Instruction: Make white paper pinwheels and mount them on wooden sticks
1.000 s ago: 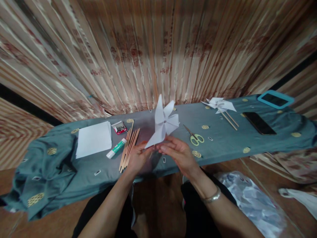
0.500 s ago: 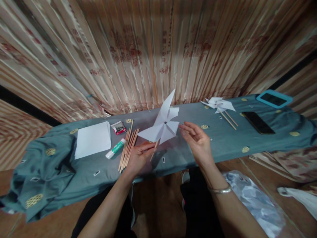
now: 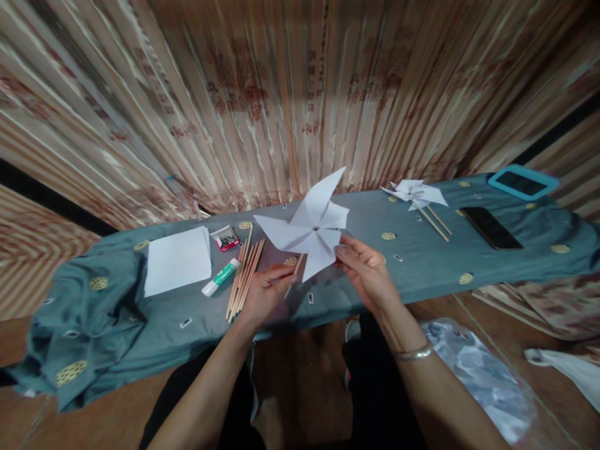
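One tall patterned curtain (image 3: 281, 94) is hung at 12 o'clock, counted from the white pinwheel (image 3: 316, 240) held at the centre. Below it, a long grey-green cloth (image 3: 431, 262) printed with yellow motifs is spread. At 4 o'clock, past the cloth's near edge, a clear plastic bag (image 3: 482, 375) is seen, filled with pale contents. The white pinwheel is held above the cloth, its blades spread and its stick (image 3: 287, 292) slanted toward 7 o'clock. Close to 9 o'clock, a stack of white paper (image 3: 178, 261) is laid flat. At 4 o'clock, one blade's edge is pinched between thumb and fingertips of the right hand (image 3: 368, 275). Between 7 and 8, the stick is clamped between thumb and fingers of the left hand (image 3: 265, 290). Between 2 and 3, more pinwheels (image 3: 416, 192) are laid, two sticks showing; farther out, a blue-framed device (image 3: 522, 181) is set. At 3 o'clock, a black phone (image 3: 491, 227) is placed. At 8 o'clock, wooden sticks (image 3: 246, 275) are bunched beside a glue stick (image 3: 221, 277). Near 9 o'clock, metal pins (image 3: 227, 240) are held in a small red box (image 3: 229, 246).
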A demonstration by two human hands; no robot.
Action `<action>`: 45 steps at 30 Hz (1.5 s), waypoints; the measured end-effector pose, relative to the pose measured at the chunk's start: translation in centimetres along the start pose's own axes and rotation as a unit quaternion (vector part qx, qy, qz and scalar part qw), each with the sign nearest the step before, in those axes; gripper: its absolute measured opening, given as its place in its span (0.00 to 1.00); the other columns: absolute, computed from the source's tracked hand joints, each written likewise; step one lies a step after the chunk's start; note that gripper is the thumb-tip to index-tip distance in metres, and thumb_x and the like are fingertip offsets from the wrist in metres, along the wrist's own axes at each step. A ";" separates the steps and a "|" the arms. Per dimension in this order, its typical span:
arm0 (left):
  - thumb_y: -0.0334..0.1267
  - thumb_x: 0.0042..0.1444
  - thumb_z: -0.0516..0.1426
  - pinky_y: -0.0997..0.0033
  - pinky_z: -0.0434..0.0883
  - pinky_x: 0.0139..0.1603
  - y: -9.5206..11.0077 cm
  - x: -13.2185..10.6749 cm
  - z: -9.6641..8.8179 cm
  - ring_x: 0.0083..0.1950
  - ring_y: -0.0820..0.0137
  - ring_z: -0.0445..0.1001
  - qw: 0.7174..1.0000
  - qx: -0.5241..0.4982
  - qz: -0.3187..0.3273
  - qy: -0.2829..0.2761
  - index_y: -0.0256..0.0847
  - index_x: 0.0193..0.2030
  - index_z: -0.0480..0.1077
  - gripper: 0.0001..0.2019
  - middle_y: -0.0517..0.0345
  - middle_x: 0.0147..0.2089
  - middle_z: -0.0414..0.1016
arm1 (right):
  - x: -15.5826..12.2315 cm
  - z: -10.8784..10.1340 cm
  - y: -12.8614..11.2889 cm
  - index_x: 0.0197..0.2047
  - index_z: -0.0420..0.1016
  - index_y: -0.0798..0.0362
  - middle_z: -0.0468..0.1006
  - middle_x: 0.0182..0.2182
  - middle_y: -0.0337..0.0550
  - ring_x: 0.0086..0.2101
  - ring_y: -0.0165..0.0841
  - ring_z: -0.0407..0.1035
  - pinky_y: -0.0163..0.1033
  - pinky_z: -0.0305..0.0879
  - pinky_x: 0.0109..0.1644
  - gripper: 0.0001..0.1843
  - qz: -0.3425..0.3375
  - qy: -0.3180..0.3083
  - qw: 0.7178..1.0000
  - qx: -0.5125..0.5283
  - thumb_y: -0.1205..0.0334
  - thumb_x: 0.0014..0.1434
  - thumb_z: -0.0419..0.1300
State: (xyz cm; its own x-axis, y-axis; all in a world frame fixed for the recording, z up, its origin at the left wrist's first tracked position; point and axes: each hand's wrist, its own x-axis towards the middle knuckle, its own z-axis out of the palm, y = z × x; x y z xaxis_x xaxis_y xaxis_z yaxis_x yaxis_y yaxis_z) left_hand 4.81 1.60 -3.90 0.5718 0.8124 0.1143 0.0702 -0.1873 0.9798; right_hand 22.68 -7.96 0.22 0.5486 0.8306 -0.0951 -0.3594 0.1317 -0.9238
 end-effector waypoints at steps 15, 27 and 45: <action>0.42 0.48 0.62 0.60 0.73 0.50 0.0 0.1 0.0 0.44 0.59 0.78 0.998 -0.019 -0.061 0.025 0.40 0.34 0.80 0.10 0.52 0.39 0.82 | -4.0 3.8 1.2 0.42 0.77 0.51 0.83 0.30 0.39 0.31 0.28 0.77 0.33 0.71 0.38 0.18 0.157 -0.151 0.973 0.078 0.57 0.47 0.71; 0.42 0.46 0.63 0.63 0.73 0.49 0.8 0.4 0.6 0.42 0.61 0.79 0.998 -0.033 -0.058 0.019 0.37 0.34 0.80 0.12 0.52 0.39 0.83 | -1.9 1.8 2.6 0.37 0.77 0.53 0.82 0.27 0.41 0.26 0.30 0.74 0.37 0.71 0.35 0.16 0.018 -0.081 0.993 -0.081 0.50 0.50 0.68; 0.42 0.46 0.64 0.66 0.73 0.48 1.1 0.7 1.7 0.43 0.64 0.77 0.991 -0.107 -0.077 -0.038 0.37 0.45 0.78 0.19 0.51 0.42 0.81 | -1.2 -0.3 4.1 0.34 0.78 0.53 0.79 0.26 0.38 0.27 0.30 0.71 0.32 0.63 0.32 0.10 -0.092 -0.132 0.896 -0.414 0.58 0.58 0.58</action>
State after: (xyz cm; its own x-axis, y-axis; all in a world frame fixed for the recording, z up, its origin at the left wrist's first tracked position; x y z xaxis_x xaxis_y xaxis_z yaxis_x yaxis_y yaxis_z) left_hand 6.66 0.96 -2.99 0.6289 0.7763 -0.0442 -0.0085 0.0637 0.9979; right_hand 20.79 -8.55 -3.51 0.3040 0.9495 0.0777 0.4631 -0.0760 -0.8831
